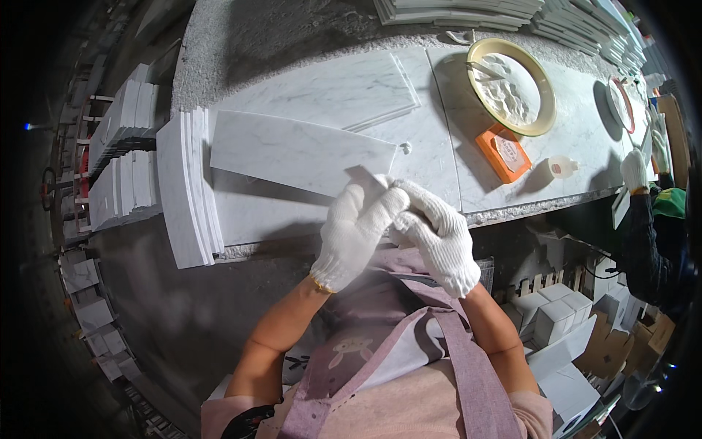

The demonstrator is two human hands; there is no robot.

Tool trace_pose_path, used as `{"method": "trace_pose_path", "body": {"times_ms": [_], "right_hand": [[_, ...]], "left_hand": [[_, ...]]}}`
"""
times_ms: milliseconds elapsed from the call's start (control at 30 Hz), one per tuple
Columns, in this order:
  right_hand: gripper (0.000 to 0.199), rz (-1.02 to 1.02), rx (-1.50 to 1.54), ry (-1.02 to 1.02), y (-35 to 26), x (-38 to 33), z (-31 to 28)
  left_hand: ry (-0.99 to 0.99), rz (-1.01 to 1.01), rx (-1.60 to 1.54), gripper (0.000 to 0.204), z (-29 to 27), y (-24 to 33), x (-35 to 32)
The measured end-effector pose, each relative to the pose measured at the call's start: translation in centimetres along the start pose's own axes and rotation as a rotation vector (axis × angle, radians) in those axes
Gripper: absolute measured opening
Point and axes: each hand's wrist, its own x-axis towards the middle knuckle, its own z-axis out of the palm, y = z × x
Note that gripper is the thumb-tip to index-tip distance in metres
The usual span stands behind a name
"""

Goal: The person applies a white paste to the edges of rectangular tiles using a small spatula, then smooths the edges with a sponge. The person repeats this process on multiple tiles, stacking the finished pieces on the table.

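Both hands wear white knitted gloves and meet over the front of the marble-topped bench. My left hand [351,238] is closed, with a small flat grey piece [360,174], perhaps a scraper blade, sticking out past its fingertips. My right hand [442,245] is closed too, its fingertips touching the left ones; whatever it grips is hidden. Just beyond the hands lies a long grey-veined white marble tile [292,150], slanting across the bench. Behind it rest other marble tiles [351,84], overlapping. A small whitish lump [404,148] sits by the tile's right end.
Marble tiles [183,190] stand at the bench's left end. On the right are a cream basin [547,95] with white material, an orange box [504,154] and a small bottle [563,167]. Tile stacks [461,11] line the back. Another person's gloved hand [635,172] shows far right.
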Motion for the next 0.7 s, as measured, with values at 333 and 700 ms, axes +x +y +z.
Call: {"method": "trace_pose_path", "body": {"times_ms": [333,700], "right_hand": [[0.041,0.147,-0.058,0.005,-0.8,-1.1,-1.5],[0.029,-0.182,-0.193,0.511,-4.6,-0.9,-7.3]], "left_hand": [[-0.272,0.019,0.561,0.037,-2.6,2.5,0.0],[-0.195,0.521,0.713,0.025,-3.2,-1.6,-0.9]]}}
